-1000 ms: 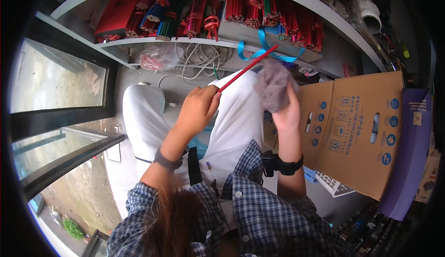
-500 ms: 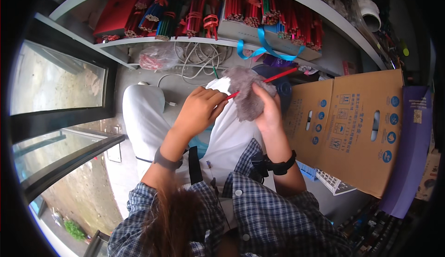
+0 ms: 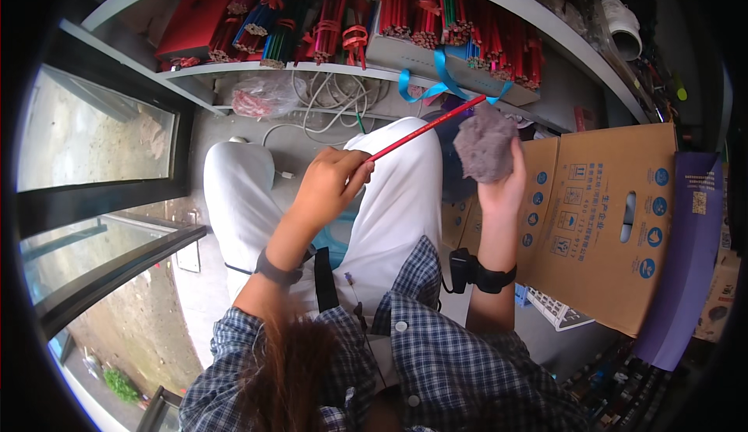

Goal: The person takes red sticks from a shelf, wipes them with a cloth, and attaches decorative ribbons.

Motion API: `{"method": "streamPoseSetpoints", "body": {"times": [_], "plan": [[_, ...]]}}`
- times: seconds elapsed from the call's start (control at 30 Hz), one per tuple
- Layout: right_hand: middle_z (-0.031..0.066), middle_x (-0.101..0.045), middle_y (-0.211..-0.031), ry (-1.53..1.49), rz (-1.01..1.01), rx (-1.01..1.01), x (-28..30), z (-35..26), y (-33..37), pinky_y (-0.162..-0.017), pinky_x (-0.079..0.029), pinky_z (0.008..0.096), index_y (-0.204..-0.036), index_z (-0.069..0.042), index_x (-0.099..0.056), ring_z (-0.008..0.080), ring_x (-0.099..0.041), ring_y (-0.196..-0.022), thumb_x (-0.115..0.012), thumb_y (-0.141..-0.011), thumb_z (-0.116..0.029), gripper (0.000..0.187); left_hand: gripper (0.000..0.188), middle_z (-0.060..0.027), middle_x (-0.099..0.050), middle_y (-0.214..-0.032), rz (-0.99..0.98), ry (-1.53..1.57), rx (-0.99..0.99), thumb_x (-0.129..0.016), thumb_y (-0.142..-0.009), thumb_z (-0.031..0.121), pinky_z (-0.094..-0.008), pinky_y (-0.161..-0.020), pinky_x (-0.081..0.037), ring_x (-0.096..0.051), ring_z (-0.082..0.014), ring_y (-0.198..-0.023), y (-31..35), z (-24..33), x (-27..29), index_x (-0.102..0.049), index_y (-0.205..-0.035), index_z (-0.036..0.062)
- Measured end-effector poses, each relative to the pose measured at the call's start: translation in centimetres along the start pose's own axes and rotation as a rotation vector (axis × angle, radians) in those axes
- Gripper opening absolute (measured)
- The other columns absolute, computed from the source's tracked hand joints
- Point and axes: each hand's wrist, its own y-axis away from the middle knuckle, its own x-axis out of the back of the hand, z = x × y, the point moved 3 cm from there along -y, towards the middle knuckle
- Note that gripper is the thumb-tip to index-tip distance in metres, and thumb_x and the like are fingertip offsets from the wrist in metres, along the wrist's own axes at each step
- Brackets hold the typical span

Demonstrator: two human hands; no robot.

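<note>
While the left hand [image 3: 331,186] is pinching the near end of a thin red stick [image 3: 427,126], its fingers are curling tight around it, thumb on top. The stick is running up and away from those fingertips at a slant, far tip ending just beside the grey cloth [image 3: 485,142]; cannot tell if they are touching.

The right hand [image 3: 502,186] is gripping the cloth from below, fingers closing on its lower edge, cloth bunching up above them. The cloth is looking fuzzy, purplish grey and crumpled.

Packages: a brown cardboard box [image 3: 604,222] is standing just right of the right-hand fingers, flap open, with small round blue marks in columns and blue print on its face, plus a slot handle. A purple flat panel [image 3: 686,260] is leaning further right, carrying a small square label near its top.

Above both hands, a shelf [image 3: 343,70] is holding bundles of red, blue and green sticks [image 3: 405,11] tied with red bands. A blue ribbon [image 3: 436,85] is hanging just above the stick tip. White cables [image 3: 327,101] are lying under the shelf.
</note>
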Motion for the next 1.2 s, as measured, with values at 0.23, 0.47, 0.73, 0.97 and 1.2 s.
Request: {"method": "streamPoseSetpoints", "body": {"times": [0.23, 0.47, 0.73, 0.97, 1.2], "plan": [[0.0057, -0.057, -0.103, 0.353, -0.187, -0.194, -4.5, 8.4, 4.7, -0.086, -0.045, 0.0295, -0.113, -0.003, -0.049, 0.0161, -0.056, -0.096, -0.064, -0.077, -0.001, 0.039, 0.014, -0.0127, -0.058, -0.073, -0.210, -0.149, -0.196, -0.064, -0.069, 0.010, -0.0381, -0.071, -0.043, -0.054, -0.0323, -0.073, 1.2, -0.3, -2.8, -0.056, -0.077, 0.0015], [0.0084, -0.060, -0.095, 1.044, -0.363, 0.399, -6.2, 4.7, 3.9, -0.078, -0.046, 0.0302, -0.096, -0.001, -0.057, 0.0189, -0.059, -0.088, -0.067, -0.073, -0.003, 0.026, 0.026, -0.0078, -0.064, -0.083, -0.178, -0.060, -0.009, -0.057, -0.080, 0.015, -0.0369, -0.075, -0.043, -0.058, -0.0266, -0.074, 0.4, 0.2, -1.4, -0.056, -0.103, 0.0041], [0.0063, -0.058, -0.097, 1.862, -0.765, 1.016, -9.1, 2.7, 3.5, -0.087, -0.042, 0.0349, -0.088, -0.005, -0.059, 0.0247, -0.054, -0.097, -0.060, -0.066, -0.006, 0.022, 0.033, -0.0091, -0.064, -0.077, 0.148, 0.385, -0.090, -0.047, -0.089, 0.022, -0.0337, -0.065, -0.046, -0.059, -0.0252, -0.069, 0.1, 0.4, 1.5, -0.055, -0.116, 0.0041], [0.0053, -0.058, -0.096, 1.892, -0.840, 1.156, -9.3, 2.4, 2.7, -0.086, -0.043, 0.0341, -0.084, -0.003, -0.060, 0.0229, -0.054, -0.095, -0.058, -0.066, -0.007, 0.019, 0.033, -0.0068, -0.063, -0.067, -0.156, 0.160, 0.083, -0.059, -0.082, 0.009, -0.0280, -0.058, -0.045, -0.057, -0.0148, -0.060, 0.2, 1.4, 0.3, -0.059, -0.115, 0.0074], [0.0064, -0.059, -0.097, 1.921, -0.856, 1.212, -7.8, 0.5, 1.0, -0.088, -0.042, 0.0360, -0.090, -0.004, -0.063, 0.0241, -0.054, -0.098, -0.057, -0.069, -0.006, 0.022, 0.029, -0.0025, -0.061, -0.060, -0.073, 0.031, -0.061, -0.059, -0.083, 0.017, -0.0293, -0.056, -0.044, -0.052, -0.0191, -0.050, 0.0, 1.3, -0.1, -0.062, -0.111, 0.0118]]}}
